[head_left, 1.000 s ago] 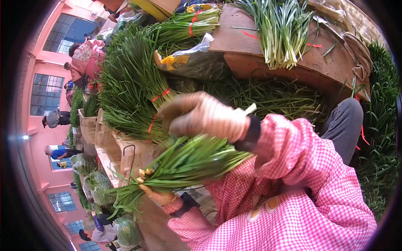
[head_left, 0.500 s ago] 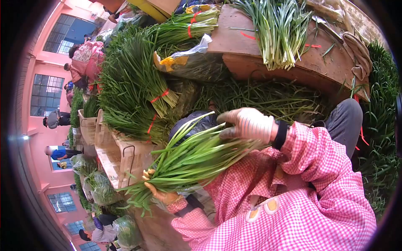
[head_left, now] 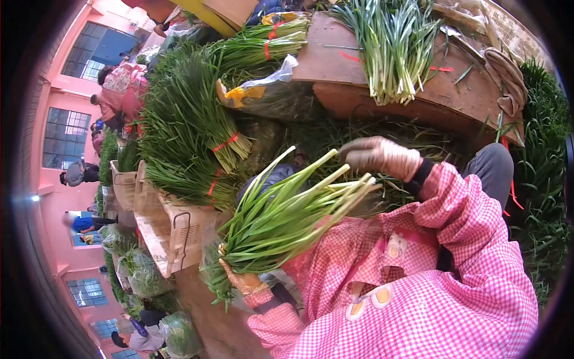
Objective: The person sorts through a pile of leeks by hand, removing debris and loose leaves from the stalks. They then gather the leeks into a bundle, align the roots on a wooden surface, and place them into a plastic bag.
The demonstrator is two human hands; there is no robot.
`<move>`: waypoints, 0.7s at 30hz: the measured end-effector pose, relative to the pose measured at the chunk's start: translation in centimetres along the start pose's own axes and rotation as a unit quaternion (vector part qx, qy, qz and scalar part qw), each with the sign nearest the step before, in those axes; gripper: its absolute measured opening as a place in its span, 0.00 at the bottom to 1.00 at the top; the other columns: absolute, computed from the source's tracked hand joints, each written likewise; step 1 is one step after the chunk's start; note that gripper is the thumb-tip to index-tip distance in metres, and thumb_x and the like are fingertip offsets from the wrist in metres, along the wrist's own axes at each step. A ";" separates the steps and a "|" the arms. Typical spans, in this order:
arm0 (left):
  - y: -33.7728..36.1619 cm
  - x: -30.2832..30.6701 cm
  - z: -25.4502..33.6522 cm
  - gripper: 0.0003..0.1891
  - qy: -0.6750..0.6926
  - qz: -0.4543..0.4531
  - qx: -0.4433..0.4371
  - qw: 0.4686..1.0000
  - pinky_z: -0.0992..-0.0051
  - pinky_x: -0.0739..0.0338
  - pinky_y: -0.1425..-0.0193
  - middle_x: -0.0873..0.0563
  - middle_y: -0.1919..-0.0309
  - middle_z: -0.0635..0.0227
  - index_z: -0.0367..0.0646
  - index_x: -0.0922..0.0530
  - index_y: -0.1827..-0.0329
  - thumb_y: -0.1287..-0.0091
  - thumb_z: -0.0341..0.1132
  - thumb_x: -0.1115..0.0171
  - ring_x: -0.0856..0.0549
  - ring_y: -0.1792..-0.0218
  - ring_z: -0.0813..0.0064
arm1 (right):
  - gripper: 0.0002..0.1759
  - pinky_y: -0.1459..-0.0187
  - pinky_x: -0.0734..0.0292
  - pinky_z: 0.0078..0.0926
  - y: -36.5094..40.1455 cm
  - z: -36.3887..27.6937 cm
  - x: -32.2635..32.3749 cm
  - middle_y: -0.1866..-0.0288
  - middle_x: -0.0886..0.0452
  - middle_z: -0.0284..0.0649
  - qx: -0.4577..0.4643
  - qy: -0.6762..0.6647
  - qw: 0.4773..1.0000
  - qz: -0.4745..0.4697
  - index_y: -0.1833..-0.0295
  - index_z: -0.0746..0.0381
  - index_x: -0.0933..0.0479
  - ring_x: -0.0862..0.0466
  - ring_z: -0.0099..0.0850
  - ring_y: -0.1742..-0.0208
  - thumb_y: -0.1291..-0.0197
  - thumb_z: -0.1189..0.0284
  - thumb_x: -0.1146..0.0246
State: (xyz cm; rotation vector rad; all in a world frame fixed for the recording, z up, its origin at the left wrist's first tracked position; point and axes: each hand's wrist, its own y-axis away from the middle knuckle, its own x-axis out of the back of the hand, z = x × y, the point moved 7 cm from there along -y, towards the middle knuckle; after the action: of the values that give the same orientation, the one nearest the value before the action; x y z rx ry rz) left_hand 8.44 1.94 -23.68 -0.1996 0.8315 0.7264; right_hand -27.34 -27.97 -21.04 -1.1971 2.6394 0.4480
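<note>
My left hand (head_left: 242,276), in a tan glove, is closed around the leafy end of a loose bunch of garlic chives (head_left: 287,224). The pale stalk ends fan out up and to the right, away from that hand. Just above these ends is my right hand (head_left: 382,157), in a whitish glove, slightly blurred, its fingers stretched out and holding nothing. Behind the bunch, a dark plastic-wrapped bundle (head_left: 281,173) is partly hidden.
Tied chive bundles (head_left: 185,119) with red bands are stacked at upper left. More chives (head_left: 397,51) lie on a brown board (head_left: 335,54). Beige crates (head_left: 179,230) stand at left, with several people (head_left: 122,90) beyond. Loose leaves (head_left: 382,128) cover the floor under the board.
My right hand has come off the stalks and moved up and to the right. The stalk ends now show, spread apart. My left hand still grips the leafy end, shifted slightly right.
</note>
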 end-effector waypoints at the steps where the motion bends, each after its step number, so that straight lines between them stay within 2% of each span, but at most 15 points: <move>1: 0.3 -1.0 -0.3 0.22 -0.082 -0.052 0.002 0.995 0.54 0.41 0.29 0.28 0.35 0.66 0.48 0.30 0.35 0.27 0.47 0.56 0.31 0.35 0.64 | 0.21 0.59 0.22 0.22 0.6 0.7 -1.1 0.58 0.18 0.37 0.020 0.065 0.996 -0.053 0.46 0.65 0.23 0.21 0.23 0.58 0.43 0.66 0.34; 3: 0.2 -0.7 -0.9 0.22 -0.069 -0.068 0.046 0.994 0.53 0.44 0.29 0.31 0.34 0.65 0.48 0.31 0.34 0.27 0.47 0.57 0.33 0.34 0.62 | 0.23 0.61 0.23 0.22 1.5 0.5 -4.1 0.57 0.18 0.37 0.099 0.154 0.969 -0.166 0.46 0.66 0.24 0.21 0.22 0.57 0.44 0.65 0.32; 4: 0.2 -0.6 -1.1 0.23 -0.064 -0.075 0.064 0.993 0.52 0.45 0.29 0.32 0.33 0.65 0.49 0.32 0.34 0.26 0.48 0.58 0.34 0.33 0.60 | 0.21 0.62 0.23 0.22 1.7 1.9 -4.8 0.61 0.17 0.36 -0.092 -0.032 0.988 -0.120 0.49 0.67 0.22 0.21 0.21 0.61 0.46 0.66 0.32; 5: 0.7 -1.5 -1.5 0.23 -0.034 -0.098 0.102 0.989 0.51 0.47 0.28 0.34 0.32 0.64 0.48 0.33 0.33 0.26 0.47 0.58 0.37 0.32 0.59 | 0.19 0.63 0.23 0.20 1.3 0.1 -4.4 0.63 0.17 0.36 -0.022 -0.001 0.994 -0.106 0.51 0.67 0.21 0.21 0.20 0.63 0.46 0.67 0.32; 6: 0.4 1.9 -0.9 0.23 -0.177 -0.002 0.054 0.983 0.48 0.44 0.30 0.32 0.34 0.60 0.47 0.31 0.34 0.27 0.48 0.56 0.34 0.34 0.56 | 0.17 0.64 0.23 0.19 0.9 -1.7 -3.8 0.66 0.17 0.36 0.048 0.027 0.994 -0.091 0.53 0.67 0.21 0.21 0.19 0.66 0.46 0.68 0.32; 7: 0.9 1.5 -1.3 0.23 -0.123 0.137 0.075 0.980 0.47 0.42 0.31 0.30 0.35 0.59 0.46 0.30 0.36 0.28 0.49 0.55 0.33 0.35 0.55 | 0.16 0.68 0.25 0.17 0.8 -4.0 -3.0 0.68 0.17 0.35 0.101 0.035 0.994 -0.036 0.54 0.66 0.20 0.21 0.19 0.69 0.46 0.69 0.33; 8: 1.8 0.9 -2.1 0.24 -0.064 0.271 0.094 0.956 0.46 0.40 0.32 0.29 0.36 0.57 0.44 0.30 0.37 0.28 0.49 0.54 0.31 0.36 0.54 | 0.16 0.72 0.26 0.17 0.8 -4.1 -1.7 0.70 0.18 0.34 -0.021 -0.011 0.999 0.030 0.55 0.66 0.20 0.22 0.19 0.73 0.45 0.67 0.33; 9: 1.3 3.3 -2.6 0.23 -0.009 0.289 0.083 0.954 0.44 0.37 0.35 0.27 0.38 0.56 0.43 0.28 0.39 0.30 0.49 0.52 0.29 0.38 0.53 | 0.14 0.74 0.28 0.18 -0.2 -3.2 1.1 0.72 0.19 0.34 0.013 -0.036 0.991 0.130 0.56 0.66 0.21 0.23 0.20 0.75 0.44 0.68 0.34; 10: 1.5 2.7 -2.7 0.23 0.000 0.281 0.084 0.956 0.45 0.37 0.34 0.27 0.38 0.57 0.42 0.28 0.39 0.29 0.48 0.52 0.30 0.37 0.53 | 0.13 0.75 0.29 0.18 -0.7 -1.7 4.0 0.73 0.20 0.33 0.048 -0.060 0.971 0.227 0.56 0.66 0.21 0.24 0.20 0.78 0.43 0.70 0.35; 12: 2.0 1.2 -3.3 0.23 0.016 0.267 0.088 0.960 0.47 0.37 0.34 0.27 0.38 0.57 0.41 0.29 0.39 0.29 0.48 0.52 0.30 0.37 0.53 | 0.10 0.75 0.28 0.19 -0.1 -0.7 7.5 0.75 0.22 0.33 0.058 -0.078 0.955 0.279 0.57 0.66 0.22 0.25 0.20 0.79 0.42 0.72 0.36; 13: 1.7 2.7 -2.8 0.23 -0.124 0.130 0.083 0.980 0.53 0.37 0.32 0.26 0.38 0.58 0.41 0.29 0.39 0.29 0.47 0.52 0.30 0.36 0.56 | 0.09 0.73 0.29 0.16 0.4 -1.7 6.9 0.73 0.20 0.33 0.057 -0.096 0.960 0.258 0.57 0.65 0.21 0.24 0.20 0.76 0.43 0.74 0.36; 16: 1.4 5.2 -1.6 0.24 -0.480 0.052 -0.001 0.876 0.58 0.36 0.32 0.25 0.39 0.61 0.40 0.29 0.39 0.30 0.47 0.51 0.29 0.37 0.61 | 0.15 0.54 0.26 0.26 1.7 -8.1 1.7 0.62 0.18 0.40 0.296 0.251 0.913 0.123 0.55 0.63 0.19 0.20 0.30 0.58 0.42 0.65 0.35; 18: 1.1 4.6 -1.5 0.24 -0.429 0.106 0.007 0.897 0.59 0.36 0.32 0.25 0.39 0.62 0.40 0.29 0.39 0.30 0.48 0.50 0.28 0.38 0.62 | 0.23 0.46 0.31 0.35 1.1 -7.8 -1.4 0.58 0.19 0.43 0.174 0.258 0.950 0.038 0.55 0.60 0.18 0.22 0.35 0.50 0.47 0.52 0.35; 20: 2.1 2.3 -2.7 0.25 -0.082 0.260 0.089 0.958 0.58 0.36 0.32 0.25 0.39 0.61 0.40 0.28 0.39 0.31 0.48 0.48 0.28 0.38 0.61 | 0.24 0.37 0.39 0.40 0.5 -7.6 -3.8 0.49 0.20 0.40 0.136 0.506 0.851 0.025 0.53 0.55 0.18 0.26 0.38 0.42 0.52 0.51 0.32; 21: 1.4 6.2 -2.8 0.25 -0.024 0.221 0.102 0.970 0.55 0.36 0.33 0.25 0.39 0.60 0.40 0.28 0.40 0.32 0.49 0.47 0.27 0.39 0.58 | 0.27 0.36 0.43 0.42 0.4 -8.1 -4.4 0.51 0.19 0.39 0.158 0.500 0.849 0.059 0.53 0.51 0.18 0.26 0.39 0.43 0.58 0.48 0.30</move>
State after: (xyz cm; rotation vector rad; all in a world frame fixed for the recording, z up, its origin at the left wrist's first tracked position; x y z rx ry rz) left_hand 8.61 4.91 -29.96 0.1954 0.9085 1.0502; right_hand -25.26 -27.55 -12.03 -1.3876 3.3937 -0.8262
